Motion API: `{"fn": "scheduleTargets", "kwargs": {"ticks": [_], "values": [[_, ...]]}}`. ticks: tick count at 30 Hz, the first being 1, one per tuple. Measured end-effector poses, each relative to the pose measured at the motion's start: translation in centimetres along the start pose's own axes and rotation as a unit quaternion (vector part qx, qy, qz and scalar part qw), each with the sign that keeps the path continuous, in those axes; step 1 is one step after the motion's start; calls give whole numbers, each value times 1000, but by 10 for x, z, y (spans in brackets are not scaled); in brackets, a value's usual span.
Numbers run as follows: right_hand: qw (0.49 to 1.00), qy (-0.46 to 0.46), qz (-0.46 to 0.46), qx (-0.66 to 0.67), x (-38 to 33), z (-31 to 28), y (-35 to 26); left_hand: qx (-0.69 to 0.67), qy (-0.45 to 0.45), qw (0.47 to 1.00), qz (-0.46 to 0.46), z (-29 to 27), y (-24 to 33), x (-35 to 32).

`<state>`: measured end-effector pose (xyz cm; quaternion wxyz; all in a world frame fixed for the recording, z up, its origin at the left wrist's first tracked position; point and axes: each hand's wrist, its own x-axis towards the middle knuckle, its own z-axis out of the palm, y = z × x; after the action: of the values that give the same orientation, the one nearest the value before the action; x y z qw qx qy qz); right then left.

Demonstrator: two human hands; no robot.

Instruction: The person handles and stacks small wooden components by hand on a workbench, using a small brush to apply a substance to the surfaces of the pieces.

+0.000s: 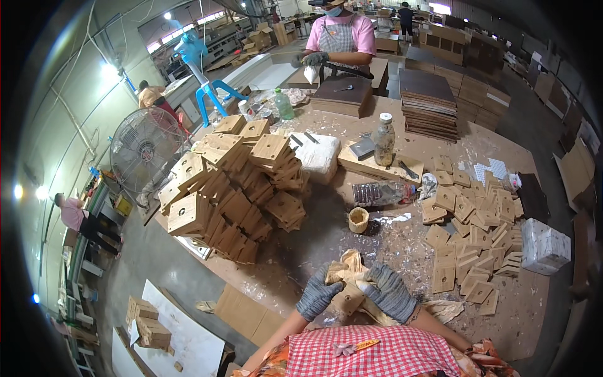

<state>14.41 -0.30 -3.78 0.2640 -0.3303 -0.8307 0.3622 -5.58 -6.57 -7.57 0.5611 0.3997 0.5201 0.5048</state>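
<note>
Close to my body I hold a small wooden block with a hole (347,301) over the table's near edge. My left hand (318,293), in a grey knit glove, is closed on the block's left side. My right hand (391,293), gloved alike, is closed on a cream cloth (352,258) bunched against the block. Part of the cloth hangs below my right hand, and my fingers hide some of the block. Beyond my hands stands a small tan cup (358,220) with a crusted rim.
Tall stacks of wooden blocks (217,188) rise at the left. Many loose blocks (480,235) cover the right side. A plastic bottle (384,193) lies mid-table, near an upright bottle (384,141). Across the table, a gloved person (342,38) stands behind stacked dark boards (427,100).
</note>
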Motion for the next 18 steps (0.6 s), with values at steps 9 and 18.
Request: {"fn": "scheduleTargets", "kwargs": {"ticks": [9,18], "values": [[983,-21,147,107,7,-1,-4,92,-8,995,-30,6,-8,-3],[994,-41,105,2,5,4,4,121,-44,989,-75,1,-31,-5]]}}
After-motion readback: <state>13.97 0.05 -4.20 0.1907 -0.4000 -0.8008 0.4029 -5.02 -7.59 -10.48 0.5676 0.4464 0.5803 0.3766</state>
